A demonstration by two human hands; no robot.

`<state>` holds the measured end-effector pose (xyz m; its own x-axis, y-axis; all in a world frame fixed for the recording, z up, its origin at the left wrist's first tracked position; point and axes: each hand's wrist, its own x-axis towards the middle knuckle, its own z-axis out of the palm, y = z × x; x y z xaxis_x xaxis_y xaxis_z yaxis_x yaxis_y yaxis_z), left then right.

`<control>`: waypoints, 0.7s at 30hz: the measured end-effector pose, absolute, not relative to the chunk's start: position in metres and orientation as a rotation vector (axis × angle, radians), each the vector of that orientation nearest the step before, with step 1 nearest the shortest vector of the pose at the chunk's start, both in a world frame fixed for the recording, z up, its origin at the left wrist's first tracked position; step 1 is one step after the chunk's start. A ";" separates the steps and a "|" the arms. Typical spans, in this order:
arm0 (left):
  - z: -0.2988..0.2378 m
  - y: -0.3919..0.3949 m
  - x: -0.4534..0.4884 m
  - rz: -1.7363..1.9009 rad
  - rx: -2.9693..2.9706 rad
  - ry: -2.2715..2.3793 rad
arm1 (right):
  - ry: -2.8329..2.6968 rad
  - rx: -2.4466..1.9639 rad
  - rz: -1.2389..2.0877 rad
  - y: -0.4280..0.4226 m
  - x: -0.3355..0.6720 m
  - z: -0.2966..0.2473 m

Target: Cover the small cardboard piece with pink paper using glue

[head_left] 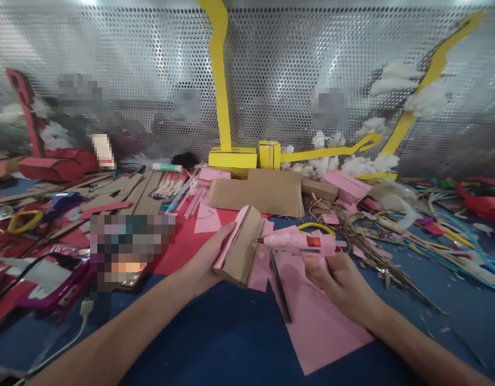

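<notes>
My left hand (209, 254) is closed around a small cardboard box (242, 249) with pink paper on its left side, held tilted above the table. In my right hand (336, 279) is a pink glue gun (298, 242), its nozzle pointing left at the box's bare brown face. A clear glue stick pokes out of the gun's back end. Whether the tip touches the cardboard I cannot tell. Beneath my right hand lies a sheet of pink paper (323, 332), with a dark, thin bar-shaped tool (280, 289) resting over its left edge.
Flat cardboard (263, 193) stands behind my hands. Yellow paper shapes (231, 157) lean against the perforated metal wall (271, 69). On the left are cardboard strips (139, 198), a purple power strip (54, 289) and a white cable (84, 321). Twigs (376, 257) and scraps litter the right.
</notes>
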<state>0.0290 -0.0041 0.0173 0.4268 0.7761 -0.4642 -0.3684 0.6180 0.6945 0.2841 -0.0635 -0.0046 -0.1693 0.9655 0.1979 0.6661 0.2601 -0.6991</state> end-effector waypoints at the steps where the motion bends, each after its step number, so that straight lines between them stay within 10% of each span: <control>1: 0.018 -0.004 0.029 0.765 0.550 0.853 | -1.907 -1.483 0.602 -0.063 0.284 -0.005; 21: 0.025 -0.009 0.030 0.719 0.552 0.814 | -1.776 -1.491 0.585 -0.054 0.288 -0.004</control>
<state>0.0300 -0.0087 0.0245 0.4794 0.7523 -0.4520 -0.3561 0.6375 0.6832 0.2880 -0.0544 -0.0038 -0.0585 0.9685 0.2420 0.6349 0.2232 -0.7397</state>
